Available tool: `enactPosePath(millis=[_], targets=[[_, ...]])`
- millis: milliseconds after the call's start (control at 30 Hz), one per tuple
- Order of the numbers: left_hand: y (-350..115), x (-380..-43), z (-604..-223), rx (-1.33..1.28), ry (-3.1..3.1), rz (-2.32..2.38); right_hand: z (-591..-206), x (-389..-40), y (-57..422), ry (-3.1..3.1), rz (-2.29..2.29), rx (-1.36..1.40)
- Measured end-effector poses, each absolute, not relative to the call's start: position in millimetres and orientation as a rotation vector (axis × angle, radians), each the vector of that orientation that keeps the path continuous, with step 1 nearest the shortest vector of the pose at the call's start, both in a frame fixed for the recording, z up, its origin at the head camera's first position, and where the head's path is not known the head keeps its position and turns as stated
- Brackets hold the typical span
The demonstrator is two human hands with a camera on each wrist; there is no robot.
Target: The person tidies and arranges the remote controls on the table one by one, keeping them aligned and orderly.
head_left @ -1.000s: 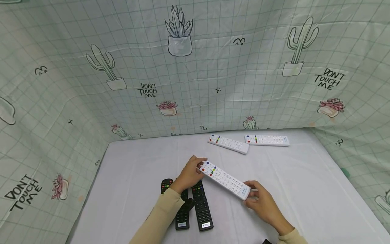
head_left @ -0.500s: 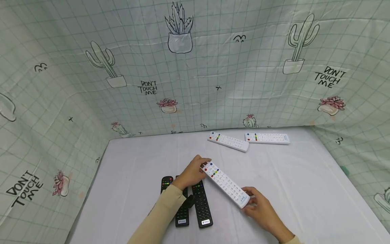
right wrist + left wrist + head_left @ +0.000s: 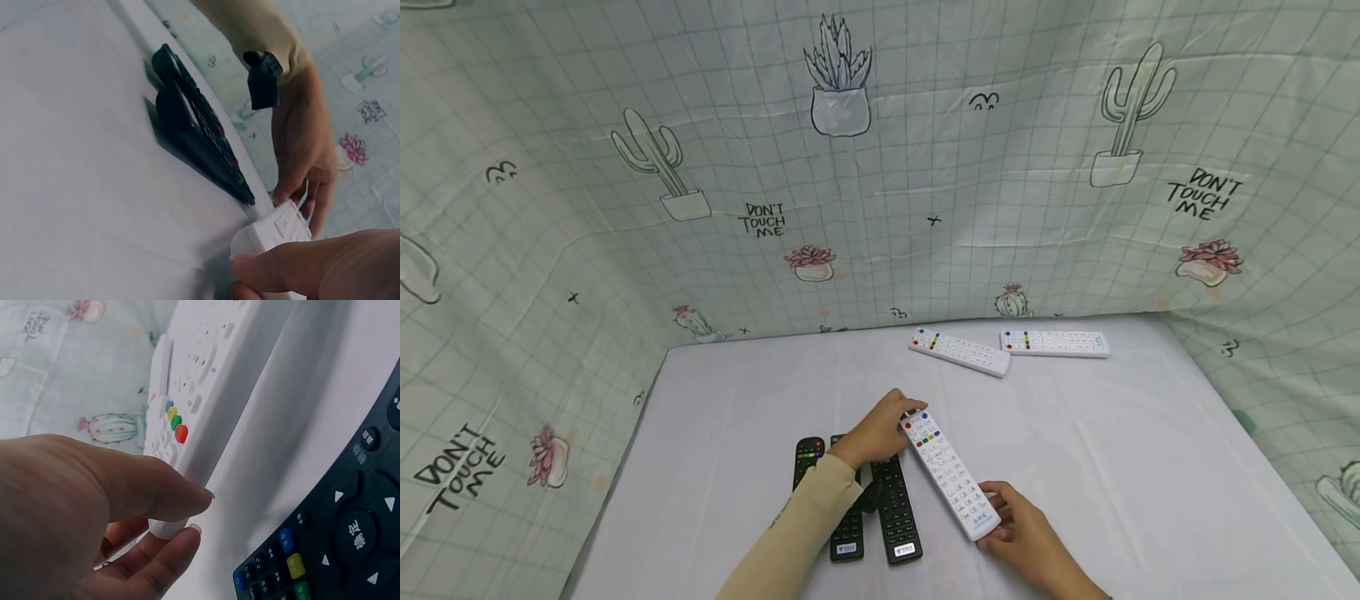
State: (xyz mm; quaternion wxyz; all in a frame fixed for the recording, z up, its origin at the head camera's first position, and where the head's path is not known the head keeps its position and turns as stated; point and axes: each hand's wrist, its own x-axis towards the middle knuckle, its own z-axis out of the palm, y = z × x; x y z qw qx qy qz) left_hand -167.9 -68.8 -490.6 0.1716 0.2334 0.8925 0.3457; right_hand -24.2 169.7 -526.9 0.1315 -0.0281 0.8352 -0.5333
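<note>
Left hand: pinches the far end of the white remote between thumb and fingers.
Right hand: grips the near end.
White remote: slants across the lower middle of the head view, buttons up.
Three black remotes: lie at lower centre, partly behind the sleeve.
Two more white remotes: lie right of centre, near the patterned cloth.

Beige sleeve, black wrist camera
</note>
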Motion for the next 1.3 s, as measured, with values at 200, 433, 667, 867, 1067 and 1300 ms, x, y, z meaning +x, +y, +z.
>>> enactPosePath(millis=[200,433,667,867,1067,1300], targets=[[-69.6,-167.8,-493.6,0.696,2.533,0.951,-528.4,-20.2,162.7,2.412,-1.559,-0.065],[-68.7,-167.6,-493.7,0.737,2.544,0.886,-532.4,-20.1,155.1,2.413,-1.561,-0.116],[-64.1,-166.6,-492.9,0.717,2.558,0.843,-530.5,-22.0,147.7,2.429,-1.514,-0.105],[-60.6,-166.1,-493.6,0.715,2.573,0.799,-529.1,-21.5,142.9,2.463,-1.476,-0.131],[-59.9,-165.6,-496.6,0.703,2.577,0.789,-526.0,-20.8,137.4,2.487,-1.419,-0.102],[-58.5,-164.8,-496.3,0.719,2.586,0.742,-523.8,-19.1,131.0,2.494,-1.36,-0.073]])
